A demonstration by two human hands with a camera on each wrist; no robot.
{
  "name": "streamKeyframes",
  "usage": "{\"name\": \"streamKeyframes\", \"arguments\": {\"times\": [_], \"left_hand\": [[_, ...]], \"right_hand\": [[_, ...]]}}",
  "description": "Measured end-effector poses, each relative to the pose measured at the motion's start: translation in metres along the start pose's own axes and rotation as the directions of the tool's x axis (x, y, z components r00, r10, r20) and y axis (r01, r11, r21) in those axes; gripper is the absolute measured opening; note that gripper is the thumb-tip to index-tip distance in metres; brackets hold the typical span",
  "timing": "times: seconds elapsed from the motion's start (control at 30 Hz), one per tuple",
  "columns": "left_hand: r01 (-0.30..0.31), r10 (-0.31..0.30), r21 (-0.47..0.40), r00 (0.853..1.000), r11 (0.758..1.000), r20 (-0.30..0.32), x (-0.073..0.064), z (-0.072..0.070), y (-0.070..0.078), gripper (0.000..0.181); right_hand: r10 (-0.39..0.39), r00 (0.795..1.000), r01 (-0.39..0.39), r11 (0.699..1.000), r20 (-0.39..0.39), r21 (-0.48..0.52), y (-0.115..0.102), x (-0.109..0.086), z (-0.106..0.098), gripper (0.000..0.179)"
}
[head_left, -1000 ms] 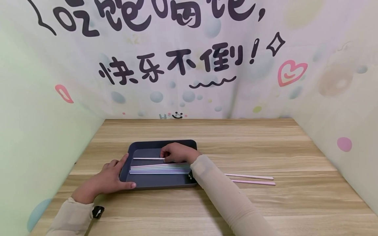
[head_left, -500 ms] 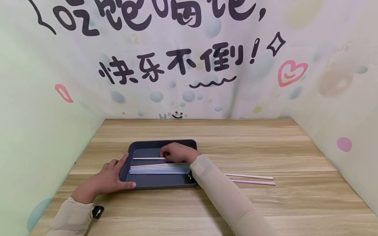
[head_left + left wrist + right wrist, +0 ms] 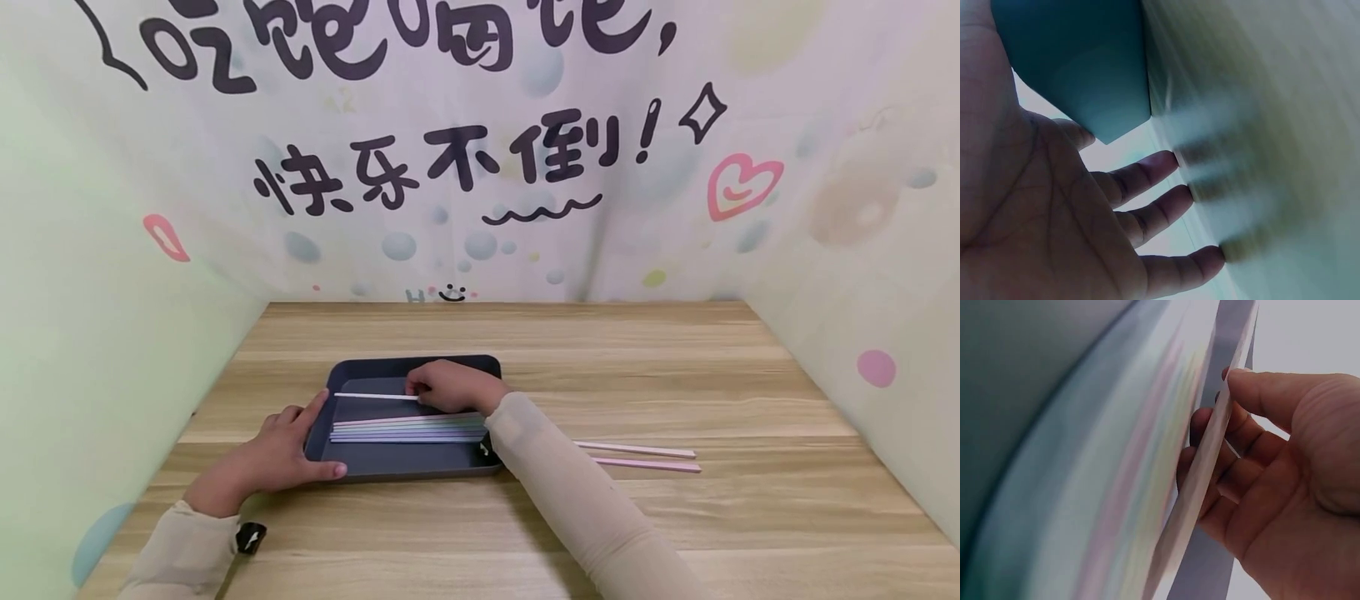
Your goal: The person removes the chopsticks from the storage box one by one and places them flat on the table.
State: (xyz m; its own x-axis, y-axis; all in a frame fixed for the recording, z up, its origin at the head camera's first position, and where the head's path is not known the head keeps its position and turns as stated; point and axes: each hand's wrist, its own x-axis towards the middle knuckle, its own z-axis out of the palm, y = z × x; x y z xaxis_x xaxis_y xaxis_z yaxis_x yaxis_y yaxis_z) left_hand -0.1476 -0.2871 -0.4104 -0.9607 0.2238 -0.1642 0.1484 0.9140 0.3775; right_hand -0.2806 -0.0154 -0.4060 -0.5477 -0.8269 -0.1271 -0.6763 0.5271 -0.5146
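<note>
In the head view a dark blue-grey tray [image 3: 405,462] lies on the wooden table, holding a row of pastel chopsticks [image 3: 405,432] side by side. Above the tray's back half, my right hand [image 3: 457,387] pinches one pale chopstick [image 3: 375,396] between thumb and fingers, as the right wrist view shows with the pale pinkish chopstick [image 3: 1204,469]. My left hand [image 3: 281,450] rests at the tray's left front corner, thumb along the near rim. Seen from the left wrist, the left hand [image 3: 1072,200] has extended fingers with tips touching the table, beside the tray wall [image 3: 1085,62].
Two more chopsticks, one whitish [image 3: 637,449] and one pink [image 3: 652,464], lie on the table [image 3: 750,517] to the tray's right, partly hidden by the right sleeve [image 3: 585,492]. A printed wall covering [image 3: 450,250] closes off the back.
The held chopstick's left tip has shifted slightly farther back, so it now slants a little. The left hand and tray have stayed in place.
</note>
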Motion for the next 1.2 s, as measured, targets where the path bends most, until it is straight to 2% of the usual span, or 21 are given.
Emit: {"name": "streamKeyframes", "arguments": {"times": [0.37,0.67,1.0,1.2], "left_hand": [[-0.012,0.012,0.001,1.000,1.000,-0.004,0.001,-0.001,0.001,0.123],[0.002,-0.002,0.006,1.000,1.000,0.008,0.001,-0.001,0.001,0.124],[0.005,-0.005,0.005,1.000,1.000,0.009,0.000,-0.001,0.001,0.124],[0.005,-0.005,0.013,1.000,1.000,0.003,0.000,-0.001,0.002,0.124]], "right_hand": [[0.004,1.000,-0.004,0.999,0.003,-0.040,-0.004,-0.003,-0.009,0.021],[0.000,1.000,-0.001,1.000,-0.009,-0.027,-0.011,-0.004,-0.019,0.022],[-0.006,1.000,0.003,0.989,0.018,0.145,-0.017,-0.008,-0.034,0.022],[-0.010,1.000,0.006,0.986,0.029,0.166,-0.020,-0.013,-0.042,0.020]]}}
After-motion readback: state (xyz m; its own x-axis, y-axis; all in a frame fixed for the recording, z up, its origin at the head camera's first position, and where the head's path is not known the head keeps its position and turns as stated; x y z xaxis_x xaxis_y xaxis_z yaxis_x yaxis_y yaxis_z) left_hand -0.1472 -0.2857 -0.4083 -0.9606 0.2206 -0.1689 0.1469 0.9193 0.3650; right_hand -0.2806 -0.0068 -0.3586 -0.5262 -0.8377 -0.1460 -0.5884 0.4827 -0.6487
